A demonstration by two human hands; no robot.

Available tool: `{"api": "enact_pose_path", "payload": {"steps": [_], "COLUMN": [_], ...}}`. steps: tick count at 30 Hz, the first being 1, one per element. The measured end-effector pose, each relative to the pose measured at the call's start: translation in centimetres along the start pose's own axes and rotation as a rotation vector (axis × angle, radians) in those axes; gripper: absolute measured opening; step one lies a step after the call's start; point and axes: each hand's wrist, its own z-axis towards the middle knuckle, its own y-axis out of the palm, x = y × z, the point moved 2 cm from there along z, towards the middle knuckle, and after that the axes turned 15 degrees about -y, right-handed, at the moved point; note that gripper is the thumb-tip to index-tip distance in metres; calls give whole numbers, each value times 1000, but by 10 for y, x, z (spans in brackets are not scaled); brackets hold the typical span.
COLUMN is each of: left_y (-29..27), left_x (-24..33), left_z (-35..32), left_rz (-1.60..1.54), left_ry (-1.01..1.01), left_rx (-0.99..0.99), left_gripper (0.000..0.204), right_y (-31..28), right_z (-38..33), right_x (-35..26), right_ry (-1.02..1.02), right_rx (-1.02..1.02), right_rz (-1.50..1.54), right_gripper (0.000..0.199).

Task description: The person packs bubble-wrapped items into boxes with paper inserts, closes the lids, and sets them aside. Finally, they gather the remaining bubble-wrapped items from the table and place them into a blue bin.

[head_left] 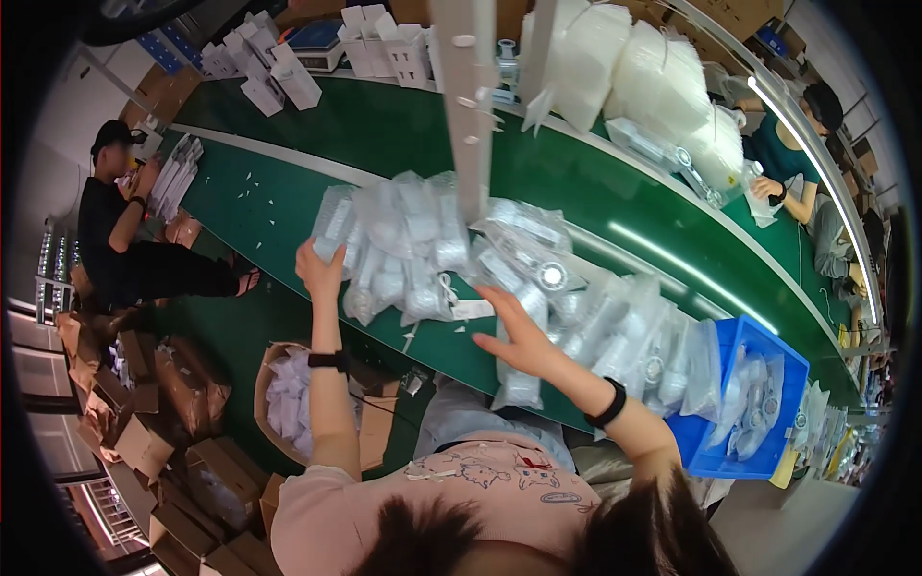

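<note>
A pile of clear bubble-wrap pouches (408,226) with white items inside lies on the green workbench. My left hand (320,269) is at the pile's left edge, its fingers and thumb around the lower end of a bubble-wrap pouch (333,217). To the right, my right hand (519,334) is open, palm down and fingers apart, beside a white tag (472,309) and over the edge of more clear bags. One of these bags (547,277) shows a white device with a round part. What the fingertips of my right hand touch, I cannot make out.
A blue bin (685,443) with bagged devices stands at the right. Behind the bench runs a green conveyor (615,206), with a metal post (466,125) before it. White boxes (294,77) stand at the back. Co-workers are at far left and right; cartons (154,432) crowd the floor.
</note>
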Motion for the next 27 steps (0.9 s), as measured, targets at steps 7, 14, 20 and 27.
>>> {"api": "enact_pose_path", "payload": {"steps": [7, 14, 20, 27], "left_y": [65, 81, 78, 72], "left_x": [-20, -72, -98, -67], "left_z": [106, 99, 106, 112], "left_rz": [138, 184, -53, 22], "left_ry": [-199, 36, -55, -134], "left_rx": [-482, -793, -872, -876], "left_gripper": [76, 69, 73, 84], "right_y": [89, 118, 87, 72], "right_z": [185, 205, 190, 181], "right_x": [75, 88, 114, 117], "right_ry": [-66, 49, 356, 550], "right_rx": [91, -119, -220, -38], "right_rz": [-719, -733, -177, -933], "right_gripper": [61, 44, 43, 66]}}
